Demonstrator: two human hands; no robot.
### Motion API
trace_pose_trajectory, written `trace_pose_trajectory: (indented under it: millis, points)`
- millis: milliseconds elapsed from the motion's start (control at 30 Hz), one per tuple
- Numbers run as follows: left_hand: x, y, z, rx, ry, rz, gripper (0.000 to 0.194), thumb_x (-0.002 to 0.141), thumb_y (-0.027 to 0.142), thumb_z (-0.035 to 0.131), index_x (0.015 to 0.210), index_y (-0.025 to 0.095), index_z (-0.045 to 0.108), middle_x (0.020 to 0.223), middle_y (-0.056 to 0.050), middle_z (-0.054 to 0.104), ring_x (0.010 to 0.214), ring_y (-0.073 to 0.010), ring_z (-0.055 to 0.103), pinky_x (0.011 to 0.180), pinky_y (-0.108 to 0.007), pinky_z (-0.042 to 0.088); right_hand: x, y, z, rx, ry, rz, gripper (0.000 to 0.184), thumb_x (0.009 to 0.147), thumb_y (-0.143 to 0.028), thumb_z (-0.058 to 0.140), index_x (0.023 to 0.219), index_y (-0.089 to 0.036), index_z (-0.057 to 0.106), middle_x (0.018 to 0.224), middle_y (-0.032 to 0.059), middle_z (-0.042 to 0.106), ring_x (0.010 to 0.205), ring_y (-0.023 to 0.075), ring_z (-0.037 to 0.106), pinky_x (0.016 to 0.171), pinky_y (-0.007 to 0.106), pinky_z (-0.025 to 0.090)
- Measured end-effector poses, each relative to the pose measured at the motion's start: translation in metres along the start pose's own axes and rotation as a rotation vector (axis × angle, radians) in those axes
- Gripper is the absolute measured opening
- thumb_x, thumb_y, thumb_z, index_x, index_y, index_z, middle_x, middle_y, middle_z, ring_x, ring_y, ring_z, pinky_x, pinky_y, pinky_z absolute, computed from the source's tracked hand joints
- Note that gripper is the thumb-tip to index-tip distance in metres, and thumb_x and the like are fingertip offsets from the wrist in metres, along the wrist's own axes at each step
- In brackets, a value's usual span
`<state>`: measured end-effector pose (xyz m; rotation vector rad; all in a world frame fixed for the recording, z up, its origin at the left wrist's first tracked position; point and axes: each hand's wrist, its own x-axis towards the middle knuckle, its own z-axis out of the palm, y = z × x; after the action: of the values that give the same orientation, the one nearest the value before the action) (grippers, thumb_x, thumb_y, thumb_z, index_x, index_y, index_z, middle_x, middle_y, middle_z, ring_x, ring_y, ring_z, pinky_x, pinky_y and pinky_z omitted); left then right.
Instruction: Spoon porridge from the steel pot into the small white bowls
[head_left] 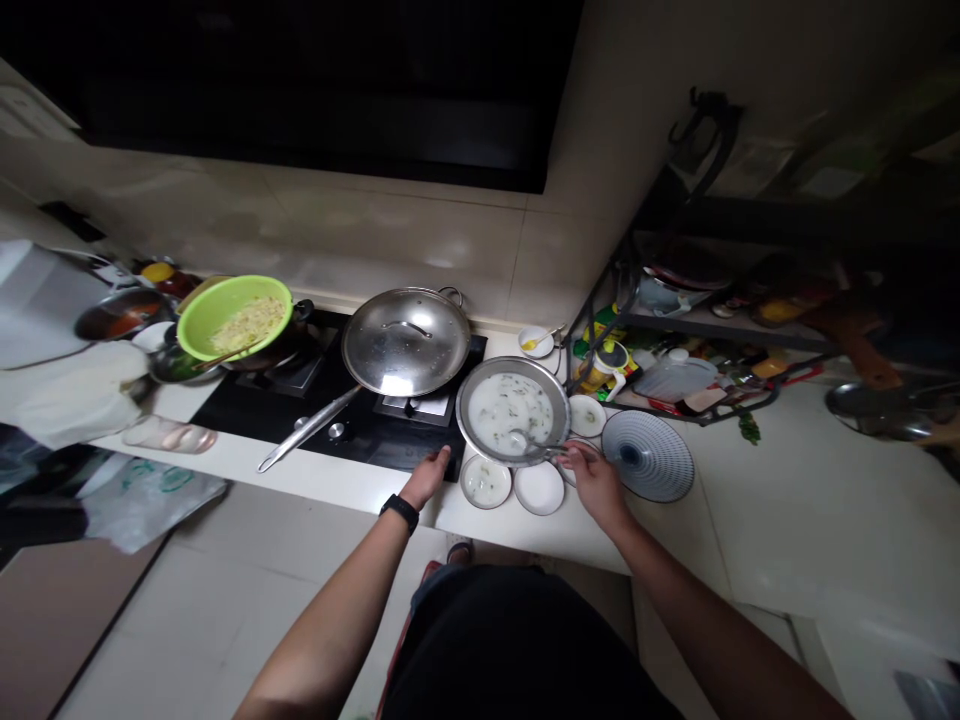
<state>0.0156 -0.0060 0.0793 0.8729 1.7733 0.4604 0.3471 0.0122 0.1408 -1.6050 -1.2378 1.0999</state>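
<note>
Right grip (596, 482) clenched on spoon handle (544, 450), fingers clear of soup (499, 405). Left grip (425, 478) open beside steel bowl (513, 361).

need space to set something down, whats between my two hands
In the head view, a steel bowl of milky liquid sits between the left hand and right hand, with a small bowl and a white dish.
</note>
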Motion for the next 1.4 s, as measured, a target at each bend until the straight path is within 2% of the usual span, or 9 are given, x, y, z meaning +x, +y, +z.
trace_pose_trajectory:
  millis: [233,433,600,900,1000,1100,1233,1300,1400]
  points:
    - [0.001,-0.001,0.0,-0.003,0.002,-0.003,0.075,0.089,0.076,0.04,0.117,0.012,0.068,0.125,-0.02,0.071,0.118,-0.032,0.065,0.09,-0.035,0.05,0.004,-0.012,-0.001,0.314,0.092,0.214,0.047,0.076,-0.061,0.076,0.095,-0.018,0.068,0.075,0.0092,0.078,0.078,0.0299,0.079,0.079,0.045,0.064]
    - [0.002,-0.002,0.001,-0.009,0.008,0.018,0.08,0.086,0.081,0.041,0.114,0.011,0.068,0.118,-0.02,0.073,0.114,-0.0332,0.065,0.088,-0.037,0.051,-0.004,-0.03,-0.007,0.354,0.07,0.188,0.048,0.075,-0.059,0.079,0.096,-0.016,0.069,0.075,0.01,0.078,0.076,0.0293,0.079,0.078,0.044,0.064]
    - [0.003,-0.003,0.001,0.0,0.008,0.017,0.073,0.09,0.074,0.04,0.116,0.011,0.068,0.123,-0.021,0.072,0.118,-0.0329,0.065,0.09,-0.036,0.05,-0.018,-0.039,-0.009,0.366,0.023,0.2,0.05,0.074,-0.061,0.08,0.096,-0.017,0.07,0.075,0.0103,0.078,0.074,0.0293,0.079,0.076,0.044,0.065]
    - [0.004,-0.005,0.001,-0.001,0.003,0.018,0.073,0.092,0.072,0.04,0.124,0.012,0.066,0.136,-0.021,0.066,0.126,-0.0325,0.062,0.094,-0.035,0.049,-0.05,-0.031,0.004,0.286,-0.086,0.214,0.057,0.074,-0.07,0.076,0.094,-0.017,0.071,0.077,0.0107,0.078,0.073,0.0292,0.078,0.073,0.043,0.065]
    - [0.004,-0.005,0.001,0.0,0.0,0.005,0.072,0.093,0.071,0.039,0.124,0.011,0.066,0.133,-0.021,0.067,0.125,-0.0323,0.062,0.095,-0.035,0.049,-0.062,-0.027,0.007,0.136,-0.177,0.067,0.047,0.087,-0.064,0.066,0.098,-0.019,0.073,0.079,0.0105,0.078,0.077,0.0276,0.078,0.076,0.041,0.064]
    - [0.002,-0.004,0.002,-0.002,0.006,0.006,0.073,0.093,0.071,0.04,0.123,0.011,0.066,0.131,-0.021,0.069,0.124,-0.033,0.063,0.094,-0.036,0.049,-0.072,-0.029,0.002,-0.109,-0.329,-0.273,0.03,0.1,-0.042,0.054,0.104,-0.022,0.075,0.1,0.0111,0.079,0.094,0.0251,0.077,0.086,0.039,0.062]
    - [0.001,-0.003,0.001,0.007,0.003,0.029,0.075,0.092,0.073,0.039,0.124,0.01,0.066,0.131,-0.021,0.068,0.121,-0.0324,0.064,0.092,-0.034,0.049,-0.082,-0.043,-0.008,-0.469,-0.614,-0.732,0.033,0.098,-0.019,0.048,0.12,-0.024,0.073,0.122,0.0112,0.074,0.108,0.0223,0.072,0.094,0.035,0.058]
    - [-0.001,-0.002,0.001,0.017,0.0,0.03,0.076,0.092,0.073,0.038,0.123,0.01,0.066,0.128,-0.02,0.07,0.118,-0.032,0.066,0.091,-0.034,0.05,-0.084,-0.052,-0.012,-0.581,-0.679,-0.857,0.036,0.096,-0.015,0.048,0.123,-0.022,0.071,0.122,0.0113,0.074,0.107,0.0226,0.071,0.093,0.035,0.059]
    - [-0.002,0.0,0.001,0.026,0.005,0.026,0.076,0.092,0.072,0.037,0.12,0.009,0.067,0.124,-0.02,0.072,0.116,-0.0324,0.066,0.09,-0.035,0.05,-0.081,-0.058,-0.018,-0.589,-0.625,-0.909,0.038,0.097,-0.013,0.047,0.127,-0.021,0.069,0.123,0.012,0.073,0.109,0.0224,0.071,0.094,0.034,0.059]
